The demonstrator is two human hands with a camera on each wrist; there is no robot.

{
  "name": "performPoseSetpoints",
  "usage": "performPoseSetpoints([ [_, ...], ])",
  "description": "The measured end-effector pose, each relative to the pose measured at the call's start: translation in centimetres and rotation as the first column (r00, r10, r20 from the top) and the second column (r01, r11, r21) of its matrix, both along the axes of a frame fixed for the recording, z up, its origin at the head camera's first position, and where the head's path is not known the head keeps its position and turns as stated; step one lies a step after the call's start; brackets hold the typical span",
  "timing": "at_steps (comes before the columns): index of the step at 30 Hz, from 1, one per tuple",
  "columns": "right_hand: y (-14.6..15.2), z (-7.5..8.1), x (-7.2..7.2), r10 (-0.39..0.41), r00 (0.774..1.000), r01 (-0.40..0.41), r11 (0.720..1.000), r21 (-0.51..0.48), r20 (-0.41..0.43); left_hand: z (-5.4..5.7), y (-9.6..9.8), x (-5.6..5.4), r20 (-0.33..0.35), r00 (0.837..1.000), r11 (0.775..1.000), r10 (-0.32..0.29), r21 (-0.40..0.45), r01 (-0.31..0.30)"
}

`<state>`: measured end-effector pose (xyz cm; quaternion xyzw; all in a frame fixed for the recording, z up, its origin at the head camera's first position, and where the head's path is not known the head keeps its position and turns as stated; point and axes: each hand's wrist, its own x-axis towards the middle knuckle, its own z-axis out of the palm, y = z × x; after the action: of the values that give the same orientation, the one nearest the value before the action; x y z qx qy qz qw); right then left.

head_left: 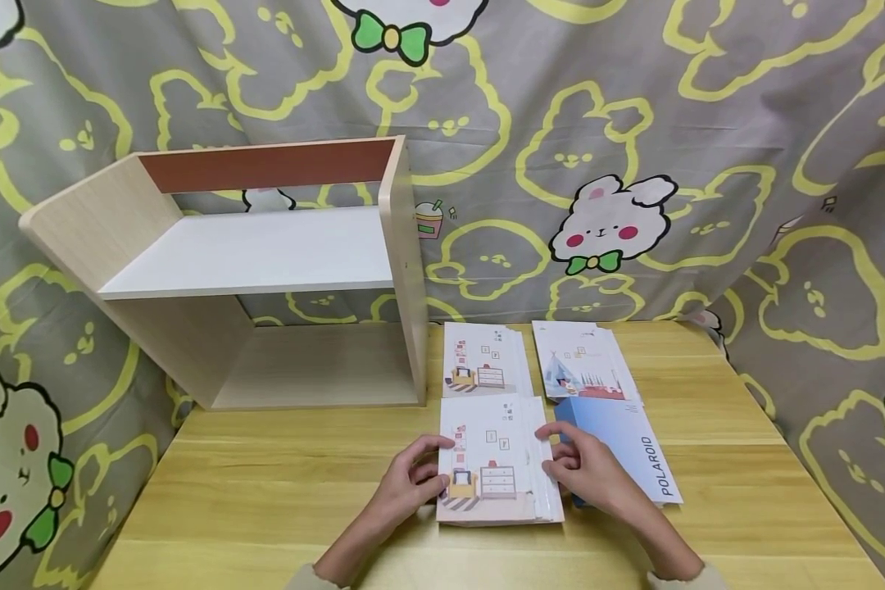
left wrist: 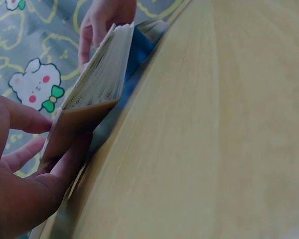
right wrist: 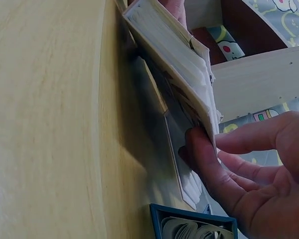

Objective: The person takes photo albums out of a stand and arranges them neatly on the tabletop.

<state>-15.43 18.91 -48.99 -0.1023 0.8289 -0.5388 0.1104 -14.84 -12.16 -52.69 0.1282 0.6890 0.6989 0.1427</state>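
Note:
A photo album (head_left: pixel 490 455) with a drawn room scene on its white cover is held between both hands at the front of the table, slightly above the wood. My left hand (head_left: pixel 406 485) grips its left edge, fingers on top and thumb nearer me. Along the right edge, my right hand (head_left: pixel 593 471) pinches the cover between thumb and fingers. The left wrist view shows the spine and page edges of this album (left wrist: pixel 102 74); loose page edges of the album (right wrist: pixel 174 50) also appear in the right wrist view. Just right lies a blue album (head_left: pixel 619 447) lettered POLAROID, partly behind the right hand.
Behind the held album lies a similar room-scene album (head_left: pixel 479 356). An album with a tent drawing (head_left: pixel 578 360) lies at the back right, touching the blue one. A two-level wooden shelf (head_left: pixel 406 270) stands at the left rear. A patterned curtain (head_left: pixel 487 164) hangs behind the table (head_left: pixel 265 492).

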Motion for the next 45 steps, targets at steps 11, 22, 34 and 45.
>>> performPoseSetpoints([
  [11, -0.3, -0.2, 0.3, -0.017, 0.998, 0.024, 0.991, 0.129, -0.052, -0.1, 0.1, 0.1, -0.047, 0.999, 0.998, 0.001, -0.064, -0.004],
  [22, -0.7, -0.1, 0.4, -0.033, 0.993, 0.055, 0.978, 0.203, -0.111, -0.3, 0.3, 0.0, -0.096, 0.995, 0.994, 0.016, -0.107, -0.026],
  [34, -1.2, 0.0, 0.2, -0.061, 0.980, 0.119, 0.942, 0.314, -0.188, 0.0, 0.5, -0.1, -0.186, 0.982, 0.979, 0.044, -0.190, -0.080],
  [45, -1.3, 0.3, 0.2, -0.074, 0.975, 0.144, 0.927, 0.345, -0.208, 0.3, 0.6, -0.3, -0.220, 0.974, 0.972, 0.051, -0.213, -0.098],
])
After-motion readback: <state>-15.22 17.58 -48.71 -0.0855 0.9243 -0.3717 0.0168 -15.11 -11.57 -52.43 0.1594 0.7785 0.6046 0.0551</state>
